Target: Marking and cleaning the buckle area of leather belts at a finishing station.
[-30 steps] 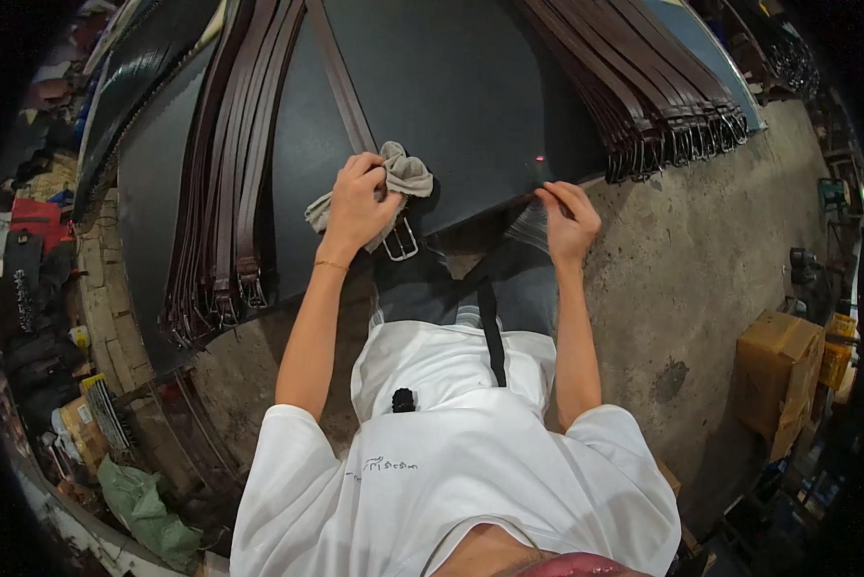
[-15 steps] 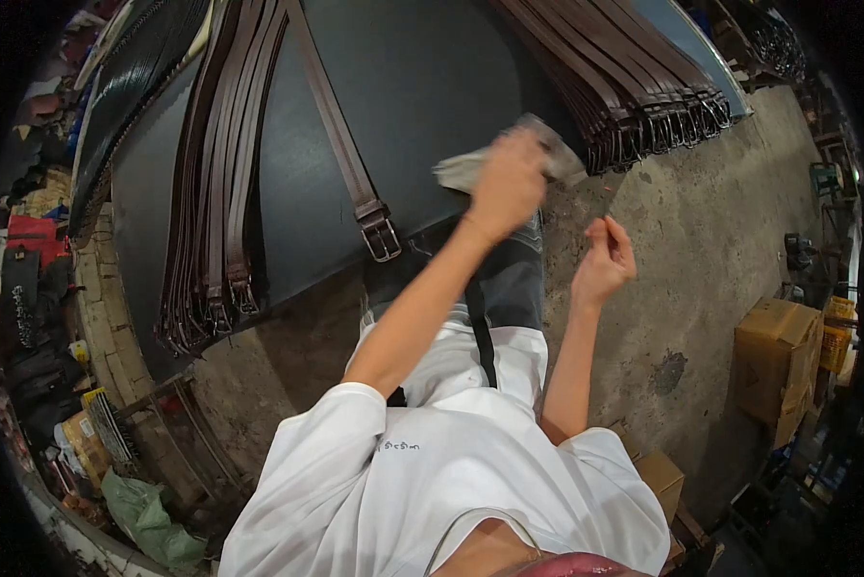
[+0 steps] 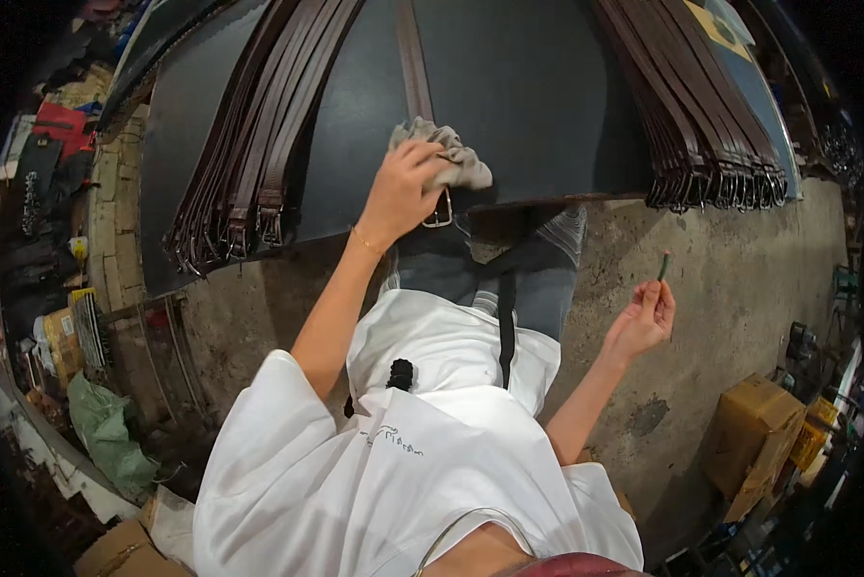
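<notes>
My left hand (image 3: 400,195) is closed on a crumpled light grey-beige cloth (image 3: 465,166). The cloth lies over the buckle end of a single dark brown belt (image 3: 413,67), which stretches away across the black tabletop (image 3: 538,106). Below the cloth, the metal buckle (image 3: 438,213) pokes out at the table's near edge; the belt's keeper loop is hidden. Off to the right, beyond the table edge, my right hand (image 3: 640,325) is raised over the floor. Its fingertips pinch a thin, short green stick-like thing (image 3: 664,265), whose exact kind I cannot make out.
Several brown belts (image 3: 292,106) lie bunched at the left, buckles hanging over the near edge. Another fanned stack of belts (image 3: 687,106) lies at the right. A cardboard box (image 3: 754,423) stands on the concrete floor at right. At left are a green plastic sack (image 3: 108,423) and clutter.
My left hand has brought the cloth leftward from the table's right part onto the single belt. My right hand has shifted right, and the green stick now shows in its fingers. The view has shifted too.
</notes>
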Motion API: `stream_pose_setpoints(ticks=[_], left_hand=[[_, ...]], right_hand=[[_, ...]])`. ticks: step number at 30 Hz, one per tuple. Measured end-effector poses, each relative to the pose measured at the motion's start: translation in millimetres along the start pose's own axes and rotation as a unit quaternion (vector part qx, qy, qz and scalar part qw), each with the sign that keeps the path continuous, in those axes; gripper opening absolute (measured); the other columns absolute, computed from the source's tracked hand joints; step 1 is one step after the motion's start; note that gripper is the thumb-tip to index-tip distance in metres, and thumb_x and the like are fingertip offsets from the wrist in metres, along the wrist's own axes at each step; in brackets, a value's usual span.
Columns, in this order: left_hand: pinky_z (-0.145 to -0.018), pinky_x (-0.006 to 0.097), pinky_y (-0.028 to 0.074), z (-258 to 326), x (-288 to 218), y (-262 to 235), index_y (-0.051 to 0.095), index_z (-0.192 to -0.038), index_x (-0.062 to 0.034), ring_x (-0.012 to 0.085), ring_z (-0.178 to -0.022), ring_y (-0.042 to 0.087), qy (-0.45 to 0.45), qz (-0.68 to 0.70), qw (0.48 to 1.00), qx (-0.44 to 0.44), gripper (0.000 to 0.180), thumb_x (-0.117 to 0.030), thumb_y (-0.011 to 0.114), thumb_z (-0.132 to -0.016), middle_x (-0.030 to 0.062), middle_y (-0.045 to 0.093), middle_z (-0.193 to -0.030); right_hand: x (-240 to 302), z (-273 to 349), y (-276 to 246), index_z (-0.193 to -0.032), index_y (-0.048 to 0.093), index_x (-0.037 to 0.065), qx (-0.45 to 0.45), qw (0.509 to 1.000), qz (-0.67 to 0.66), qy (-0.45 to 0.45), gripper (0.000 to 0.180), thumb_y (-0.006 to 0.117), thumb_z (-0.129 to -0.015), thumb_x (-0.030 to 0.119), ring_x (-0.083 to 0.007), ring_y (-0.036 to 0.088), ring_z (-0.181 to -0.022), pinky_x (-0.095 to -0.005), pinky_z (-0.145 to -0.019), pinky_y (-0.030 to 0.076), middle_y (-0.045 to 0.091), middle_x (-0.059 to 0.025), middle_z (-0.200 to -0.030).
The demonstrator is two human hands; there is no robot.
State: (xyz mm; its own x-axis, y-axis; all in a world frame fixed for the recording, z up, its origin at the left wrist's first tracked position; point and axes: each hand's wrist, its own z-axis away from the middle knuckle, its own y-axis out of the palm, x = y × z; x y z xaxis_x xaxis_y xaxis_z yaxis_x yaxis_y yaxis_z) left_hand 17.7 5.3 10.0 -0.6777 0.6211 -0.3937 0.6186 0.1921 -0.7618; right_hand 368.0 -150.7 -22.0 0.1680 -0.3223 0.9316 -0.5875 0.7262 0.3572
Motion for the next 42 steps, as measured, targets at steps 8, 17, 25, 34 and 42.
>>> stream_pose_setpoints(ticks=[8, 17, 25, 34, 42], left_hand=[[-0.097, 0.043, 0.047, 30, -29, -12, 0.070, -0.115, -0.0088, 0.0342, -0.116, 0.056, -0.157, -0.114, 0.979, -0.066, 0.045, 0.000, 0.075, -0.071, 0.0108, 0.063, -0.121], [-0.081, 0.046, 0.052, 55, 15, -60, 0.067, -0.109, -0.0046, 0.0406, -0.096, 0.064, -0.271, -0.020, 0.956, -0.108, 0.034, 0.004, 0.065, -0.076, 0.0132, 0.062, -0.104], [-0.098, 0.045, 0.045, 72, -8, -64, 0.065, -0.116, -0.0052, 0.0399, -0.114, 0.055, -0.330, -0.082, 0.914, -0.220, 0.043, 0.008, 0.066, -0.075, 0.0180, 0.052, -0.123], [-0.100, 0.049, 0.042, 51, -1, -40, 0.074, -0.109, -0.0143, 0.0379, -0.121, 0.049, -0.118, 0.041, 0.991, 0.046, 0.049, 0.003, 0.065, -0.064, 0.0145, 0.054, -0.130], [-0.106, 0.052, 0.037, 9, 61, -51, 0.063, -0.124, -0.0068, 0.0428, -0.130, 0.039, -0.268, -0.152, 0.941, -0.141, 0.044, -0.012, 0.071, -0.081, 0.0201, 0.043, -0.139]], right_hand=[[3, 10, 92, -0.105, 0.067, -0.006, 0.131, 0.990, -0.041, 0.027, 0.016, 0.071, -0.089, -0.003, -0.0169, 0.063, -0.078, -0.0300, -0.072, 0.054, 0.067, -0.0112, -0.090], [-8, 15, 102, -0.105, 0.067, -0.006, 0.175, 0.983, -0.017, 0.054, 0.015, 0.070, -0.091, -0.001, -0.0156, 0.063, -0.078, -0.0291, -0.071, 0.054, 0.067, -0.0103, -0.088], [-13, 18, 104, -0.110, 0.064, -0.004, 0.174, 0.980, 0.015, 0.091, 0.017, 0.067, -0.094, 0.002, -0.0149, 0.063, -0.081, -0.0279, -0.072, 0.054, 0.065, -0.0089, -0.092], [-9, 25, 136, -0.109, 0.064, -0.004, 0.188, 0.976, -0.014, 0.111, 0.017, 0.067, -0.094, 0.001, -0.0144, 0.062, -0.079, -0.0276, -0.070, 0.053, 0.065, -0.0089, -0.090], [-14, 31, 129, -0.110, 0.063, -0.004, 0.193, 0.972, -0.030, 0.133, 0.017, 0.067, -0.094, 0.002, -0.0145, 0.062, -0.079, -0.0280, -0.071, 0.054, 0.064, -0.0092, -0.090]])
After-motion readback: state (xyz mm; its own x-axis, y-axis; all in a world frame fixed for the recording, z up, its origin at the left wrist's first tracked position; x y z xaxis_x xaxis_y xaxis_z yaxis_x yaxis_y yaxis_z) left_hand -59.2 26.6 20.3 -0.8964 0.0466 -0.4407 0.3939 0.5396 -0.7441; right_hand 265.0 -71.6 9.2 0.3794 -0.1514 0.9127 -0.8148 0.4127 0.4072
